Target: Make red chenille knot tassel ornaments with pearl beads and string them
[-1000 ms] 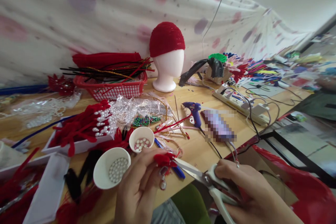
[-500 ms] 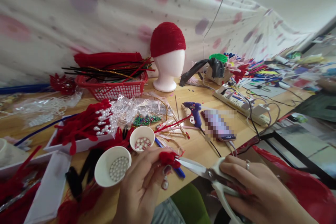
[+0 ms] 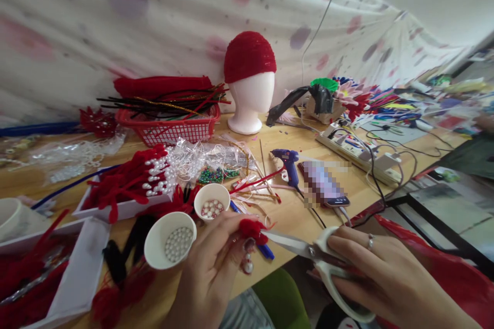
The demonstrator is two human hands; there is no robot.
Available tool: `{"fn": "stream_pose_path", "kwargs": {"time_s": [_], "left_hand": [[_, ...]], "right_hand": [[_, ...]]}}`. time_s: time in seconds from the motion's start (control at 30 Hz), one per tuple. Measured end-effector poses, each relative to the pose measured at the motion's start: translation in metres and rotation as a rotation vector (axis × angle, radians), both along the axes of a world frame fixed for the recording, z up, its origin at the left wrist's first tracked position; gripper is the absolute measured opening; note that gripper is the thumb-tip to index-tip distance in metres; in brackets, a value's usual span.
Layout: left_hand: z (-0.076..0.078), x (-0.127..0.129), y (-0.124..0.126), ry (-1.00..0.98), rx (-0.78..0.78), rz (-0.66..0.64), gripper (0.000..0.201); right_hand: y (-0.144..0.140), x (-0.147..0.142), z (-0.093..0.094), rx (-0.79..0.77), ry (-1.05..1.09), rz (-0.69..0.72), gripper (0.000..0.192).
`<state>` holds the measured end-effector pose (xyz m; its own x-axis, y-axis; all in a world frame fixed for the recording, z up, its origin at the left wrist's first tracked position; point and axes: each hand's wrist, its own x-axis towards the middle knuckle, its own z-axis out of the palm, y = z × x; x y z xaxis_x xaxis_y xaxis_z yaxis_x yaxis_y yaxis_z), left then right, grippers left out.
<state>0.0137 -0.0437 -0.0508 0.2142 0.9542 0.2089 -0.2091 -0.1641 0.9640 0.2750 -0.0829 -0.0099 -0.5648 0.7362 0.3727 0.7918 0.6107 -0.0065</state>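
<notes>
phone (image 3: 323,187) screen blurred, scissors (image 3: 324,262) handles hidden

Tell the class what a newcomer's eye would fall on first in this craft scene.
First, the white foam head in its red cap, upright at the back of the wooden table. Then, close to the camera, the right hand pointing white-handled scissors at a small red fuzzy piece pinched in the left hand, beside two paper cups of pearls.
</notes>
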Motion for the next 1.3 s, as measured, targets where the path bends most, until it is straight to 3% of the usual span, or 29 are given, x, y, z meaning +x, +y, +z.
{"fn": "stream_pose_path", "kwargs": {"time_s": [0.1, 0.2, 0.33, 0.47, 0.63, 0.73, 0.8, 0.87, 0.97, 1.1, 1.3], "left_hand": [[-0.002, -0.002, 0.001, -0.036, -0.051, 0.018, 0.02], [-0.006, -0.001, 0.0, -0.084, -0.118, 0.052, 0.014], [-0.007, 0.0, 0.0, -0.099, -0.146, 0.121, 0.016], [-0.003, 0.001, -0.003, -0.032, -0.124, 0.129, 0.019], [0.005, 0.002, -0.004, 0.014, -0.093, 0.005, 0.021], [0.005, 0.003, -0.001, -0.025, -0.107, 0.007, 0.022], [0.005, 0.003, 0.001, -0.078, -0.115, 0.021, 0.021], [0.005, 0.003, 0.003, -0.171, -0.131, -0.002, 0.019], [0.007, -0.001, 0.005, -0.326, -0.16, -0.056, 0.019], [0.008, -0.007, 0.007, -0.422, -0.215, -0.122, 0.025], [0.005, -0.008, 0.015, -0.474, -0.292, -0.184, 0.029]], "right_hand": [[0.002, 0.003, -0.009, -0.034, 0.086, -0.04, 0.011], [0.009, 0.003, -0.023, -0.084, 0.207, -0.274, 0.013], [0.029, -0.003, -0.048, -0.175, 0.28, -0.548, 0.029], [0.051, -0.004, -0.075, -0.286, 0.185, -0.62, 0.034], [0.071, 0.007, -0.093, -0.13, 0.057, -0.412, 0.028], [0.074, 0.0, -0.081, -0.041, 0.083, -0.281, 0.028], [0.069, -0.016, -0.066, 0.034, 0.228, -0.241, 0.026], [0.06, -0.04, -0.052, 0.002, 0.423, -0.116, 0.025], [0.051, -0.075, -0.045, -0.208, 0.693, 0.027, 0.036], [0.058, -0.098, -0.052, -0.515, 1.121, 0.119, 0.042], [0.076, -0.098, -0.047, -0.693, 1.217, 0.131, 0.036]]}}
